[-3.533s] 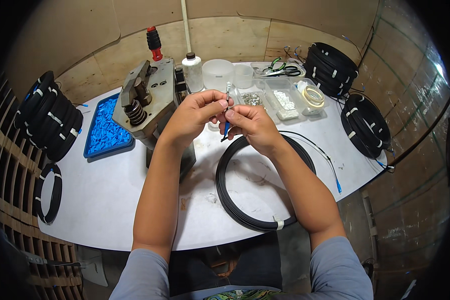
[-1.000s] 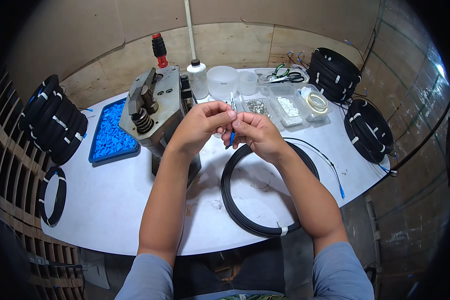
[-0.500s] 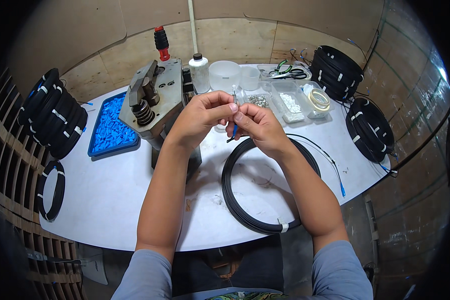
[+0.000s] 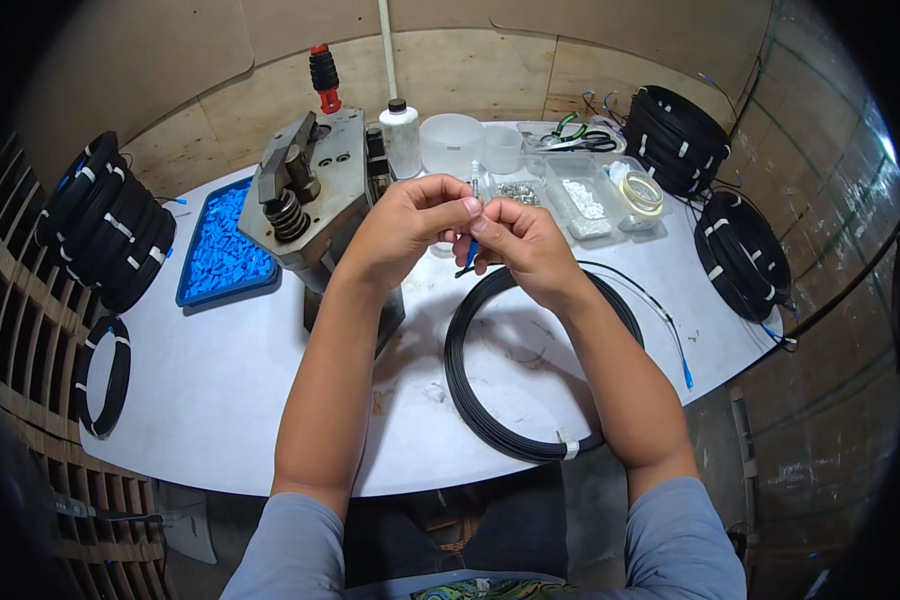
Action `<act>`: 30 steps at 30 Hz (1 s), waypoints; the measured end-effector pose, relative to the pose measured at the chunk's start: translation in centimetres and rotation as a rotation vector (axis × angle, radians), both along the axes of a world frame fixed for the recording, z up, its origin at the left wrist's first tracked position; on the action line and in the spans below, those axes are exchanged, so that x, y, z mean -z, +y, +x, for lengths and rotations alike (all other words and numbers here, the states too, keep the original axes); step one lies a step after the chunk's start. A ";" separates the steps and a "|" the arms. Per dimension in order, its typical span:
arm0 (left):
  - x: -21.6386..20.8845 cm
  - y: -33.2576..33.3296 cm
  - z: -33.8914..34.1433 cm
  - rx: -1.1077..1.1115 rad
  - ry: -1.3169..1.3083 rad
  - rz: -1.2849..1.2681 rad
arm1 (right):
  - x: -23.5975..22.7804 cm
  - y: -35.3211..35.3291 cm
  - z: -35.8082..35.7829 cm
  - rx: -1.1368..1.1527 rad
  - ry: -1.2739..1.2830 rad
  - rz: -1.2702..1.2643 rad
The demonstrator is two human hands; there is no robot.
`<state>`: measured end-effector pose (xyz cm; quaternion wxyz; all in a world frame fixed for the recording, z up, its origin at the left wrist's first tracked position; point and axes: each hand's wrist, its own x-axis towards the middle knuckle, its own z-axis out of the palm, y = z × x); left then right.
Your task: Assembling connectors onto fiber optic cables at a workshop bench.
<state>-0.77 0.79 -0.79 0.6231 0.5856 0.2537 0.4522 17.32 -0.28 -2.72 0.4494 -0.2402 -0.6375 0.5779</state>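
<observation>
In front of me, above the table, both hands meet on a slim cable connector (image 4: 475, 183) with a pale, metallic-looking tip pointing up. Its blue part shows below my fingers, ending in black cable. My left hand (image 4: 415, 222) pinches it between thumb and forefinger. My right hand (image 4: 518, 245) grips it from the other side, thumb against the forefinger. Fingertips hide the connector's middle. Beneath my right hand lies a black cable coil (image 4: 457, 380), bound with a white tie. Its other end, with a blue connector (image 4: 687, 375), rests on the right of the table.
A metal hand press (image 4: 315, 200) stands left of my hands, beside a tray of blue parts (image 4: 225, 250). Behind are a bottle (image 4: 400, 140), white tubs (image 4: 450, 145), bins of small fittings (image 4: 582, 200), tape (image 4: 641, 192) and scissors (image 4: 582, 143). Cable coils (image 4: 675, 140) are stacked at both sides.
The whole view has shifted slightly. Both hands keep their pinch on the connector, its tip showing a little higher and further right, with fingers slightly rearranged.
</observation>
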 end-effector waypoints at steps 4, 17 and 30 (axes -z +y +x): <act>0.1 0.0 0.0 -0.011 0.012 -0.010 | -0.1 -0.1 0.0 -0.030 0.004 -0.024; -0.1 0.0 0.3 0.006 -0.008 -0.047 | -0.2 -0.1 0.0 0.001 0.010 -0.036; -0.2 -0.2 -0.1 -0.004 0.002 0.052 | 0.1 0.3 -0.1 0.028 -0.068 0.075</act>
